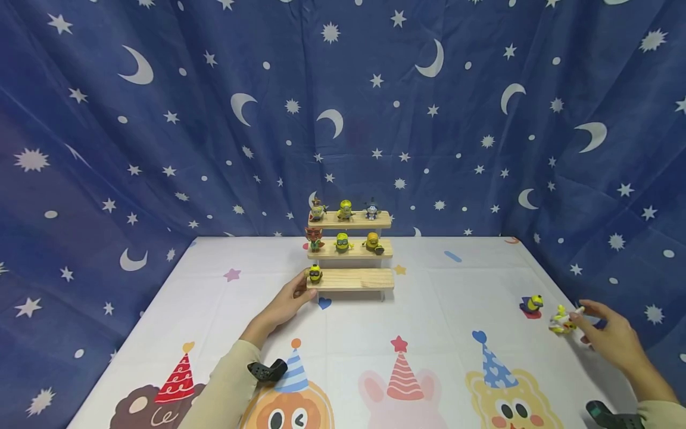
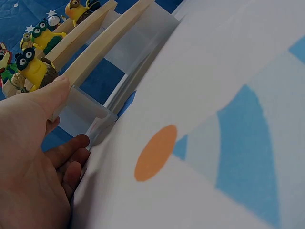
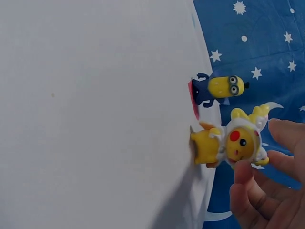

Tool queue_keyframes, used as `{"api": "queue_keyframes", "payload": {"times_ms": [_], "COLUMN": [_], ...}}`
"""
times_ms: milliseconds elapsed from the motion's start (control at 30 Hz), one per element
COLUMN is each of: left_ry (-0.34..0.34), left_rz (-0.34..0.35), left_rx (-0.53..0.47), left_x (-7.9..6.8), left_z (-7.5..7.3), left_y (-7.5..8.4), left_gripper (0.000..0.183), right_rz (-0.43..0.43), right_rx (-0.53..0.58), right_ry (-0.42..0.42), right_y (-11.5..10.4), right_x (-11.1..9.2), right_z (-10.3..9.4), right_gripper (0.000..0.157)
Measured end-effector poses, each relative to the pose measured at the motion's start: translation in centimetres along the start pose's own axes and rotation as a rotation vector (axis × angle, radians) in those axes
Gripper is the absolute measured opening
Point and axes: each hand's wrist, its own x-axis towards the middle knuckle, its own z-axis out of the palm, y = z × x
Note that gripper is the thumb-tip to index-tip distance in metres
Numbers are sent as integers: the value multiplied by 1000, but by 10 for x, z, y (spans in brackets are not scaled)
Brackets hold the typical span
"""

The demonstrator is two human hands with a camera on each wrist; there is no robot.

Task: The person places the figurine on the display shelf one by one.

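My left hand [image 1: 289, 301] holds the left end of a three-tier wooden display stand [image 1: 354, 279]. In the left wrist view its thumb lies on the lowest plank, its fingers curled beside the clear support [image 2: 88, 112]. Close to that thumb stands a small yellow goggled minion figure [image 1: 315, 274]. At the table's right side my right hand [image 1: 613, 336] pinches a yellow Pikachu figure in a white hood [image 3: 207, 147] around its head and ears. The figure is upright, its base at the tabletop. Beside it stands a minion figure in blue on a red base [image 3: 209, 88].
Several small figures, including a red fox-like one [image 1: 314, 238] and a reclining minion [image 1: 373, 243], occupy the upper two tiers. A white tablecloth [image 1: 429, 316] with party-hat animals covers the table. A blue star-and-moon curtain [image 1: 364, 155] hangs behind and along the sides.
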Motion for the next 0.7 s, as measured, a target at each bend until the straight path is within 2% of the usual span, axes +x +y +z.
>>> {"api": "queue_keyframes", "payload": {"times_ms": [267,400,567,700], "left_ry": [-4,0,2,6], "left_rz": [3,-1,-7,-14], "left_rx": [-2,-3,-8,1], "left_x": [0,1,2,2], "left_z": [0,0,1,0], "left_y": [-1,-2,-3,-3], "left_gripper": [72,73,75,77], "right_rz": [-5,5,13,63], "right_rx": [38,60,112,126], "right_ry": [61,63,27,-47], "right_y": [5,6,8,11], "right_x": [1,3,6,7], "right_z": [7,8,8,7], "right_gripper": [48,47,49,57]}}
